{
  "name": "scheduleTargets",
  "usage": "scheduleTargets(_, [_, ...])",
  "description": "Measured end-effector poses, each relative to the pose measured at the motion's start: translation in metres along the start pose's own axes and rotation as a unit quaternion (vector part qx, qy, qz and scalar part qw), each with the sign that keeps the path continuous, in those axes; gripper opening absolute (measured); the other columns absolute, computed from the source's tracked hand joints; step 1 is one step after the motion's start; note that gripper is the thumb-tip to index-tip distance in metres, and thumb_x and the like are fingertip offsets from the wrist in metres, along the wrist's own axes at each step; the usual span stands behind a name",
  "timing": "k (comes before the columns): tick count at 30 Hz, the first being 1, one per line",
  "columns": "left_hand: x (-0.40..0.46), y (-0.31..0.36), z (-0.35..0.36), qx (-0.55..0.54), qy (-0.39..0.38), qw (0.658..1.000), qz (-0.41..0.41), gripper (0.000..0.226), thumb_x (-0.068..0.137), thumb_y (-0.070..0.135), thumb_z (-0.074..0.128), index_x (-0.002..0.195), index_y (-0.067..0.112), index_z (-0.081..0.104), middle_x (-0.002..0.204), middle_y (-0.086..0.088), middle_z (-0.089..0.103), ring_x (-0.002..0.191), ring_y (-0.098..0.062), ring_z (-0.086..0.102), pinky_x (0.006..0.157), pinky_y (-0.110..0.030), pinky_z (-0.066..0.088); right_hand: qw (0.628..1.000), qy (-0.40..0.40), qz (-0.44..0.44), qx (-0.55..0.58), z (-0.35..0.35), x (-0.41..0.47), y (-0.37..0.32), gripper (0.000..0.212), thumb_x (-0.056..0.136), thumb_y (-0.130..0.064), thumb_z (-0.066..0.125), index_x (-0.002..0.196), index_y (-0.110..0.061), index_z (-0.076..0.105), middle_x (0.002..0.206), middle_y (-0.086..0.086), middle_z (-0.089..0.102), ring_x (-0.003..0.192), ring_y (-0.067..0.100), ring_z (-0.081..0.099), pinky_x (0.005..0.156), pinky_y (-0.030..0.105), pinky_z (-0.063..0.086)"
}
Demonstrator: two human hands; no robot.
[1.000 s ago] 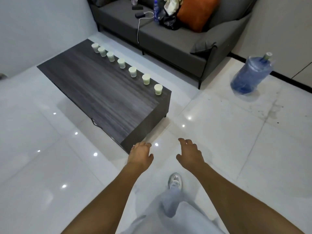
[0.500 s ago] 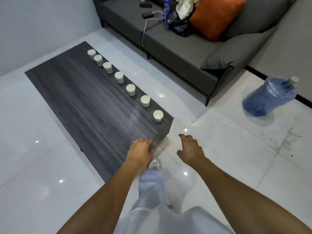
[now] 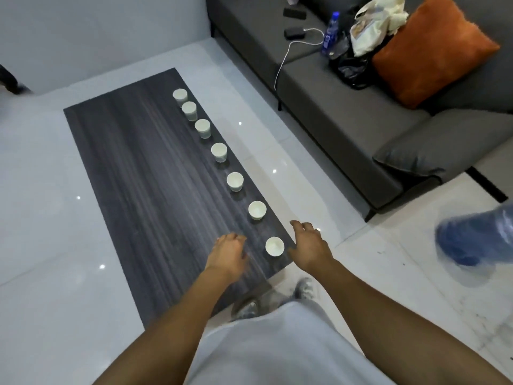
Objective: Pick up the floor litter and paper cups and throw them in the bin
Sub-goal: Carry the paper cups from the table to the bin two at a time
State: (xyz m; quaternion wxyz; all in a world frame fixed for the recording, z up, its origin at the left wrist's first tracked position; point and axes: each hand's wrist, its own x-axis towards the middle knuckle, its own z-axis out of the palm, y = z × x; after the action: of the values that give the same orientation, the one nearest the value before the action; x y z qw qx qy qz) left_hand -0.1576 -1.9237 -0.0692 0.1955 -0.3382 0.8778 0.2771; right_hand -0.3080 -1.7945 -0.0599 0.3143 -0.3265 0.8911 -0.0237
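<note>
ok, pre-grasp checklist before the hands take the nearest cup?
1. Nearest cup upright on the table, near its corner: ok.
2. Left hand free, holding nothing: ok.
3. Right hand free, fingers relaxed: ok.
4. Cup lies between the two hands, neither touching it: ok.
5. Next cup stands apart from it, so there is room to close round the nearest: ok.
6. Bin in view for the drop: not ok, none shows in this view.
</note>
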Motion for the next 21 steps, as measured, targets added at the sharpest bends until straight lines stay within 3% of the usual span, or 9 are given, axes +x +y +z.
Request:
scheduleTargets(4, [0.028, 0.000, -0.003, -0.039, 0.015, 0.997, -0.073, 0.041, 0.094, 0.027, 0.052, 0.133, 0.014, 0.048, 0.134, -0.007, 0.049, 0.125, -0.027, 0.042, 0.107, -0.035, 0.034, 0.996, -0.036, -0.059, -0.053, -0.021, 0.058, -0.002, 0.065, 0.089, -0.023, 0.059, 0.146, -0.022, 0.027, 0.143, 0.009, 0.038, 0.125, 0.031, 0.043, 0.099, 0.042, 0.043])
scheduleTargets(9, [0.058, 0.021, 0.013, -0.124, 0.034, 0.974, -0.186, 0.048, 0.094, 0.026, 0.052, 0.140, 0.015, 0.043, 0.138, -0.006, 0.046, 0.129, -0.026, 0.040, 0.109, -0.035, 0.033, 0.976, -0.083, -0.158, -0.124, -0.049, 0.130, -0.002, 0.062, 0.091, -0.026, 0.058, 0.145, -0.022, 0.028, 0.142, 0.009, 0.038, 0.124, 0.032, 0.044, 0.099, 0.042, 0.044])
scheduleTargets(14, [0.075, 0.056, 0.034, -0.188, 0.034, 0.940, -0.284, 0.032, 0.091, 0.026, 0.055, 0.117, 0.006, 0.054, 0.124, -0.013, 0.053, 0.114, -0.031, 0.049, 0.096, -0.039, 0.042, 0.944, -0.128, -0.247, -0.177, -0.064, 0.180, -0.004, 0.061, 0.090, -0.022, 0.057, 0.144, -0.019, 0.029, 0.141, 0.011, 0.039, 0.123, 0.032, 0.043, 0.097, 0.042, 0.044])
scheduleTargets(21, [0.118, 0.073, 0.091, -0.245, 0.064, 0.895, -0.367, 0.042, 0.090, 0.029, 0.057, 0.128, 0.013, 0.050, 0.130, -0.009, 0.050, 0.121, -0.028, 0.044, 0.101, -0.036, 0.038, 0.901, -0.170, -0.327, -0.231, -0.031, 0.243, -0.004, 0.063, 0.090, -0.021, 0.058, 0.145, -0.020, 0.027, 0.142, 0.011, 0.038, 0.124, 0.032, 0.041, 0.098, 0.044, 0.044])
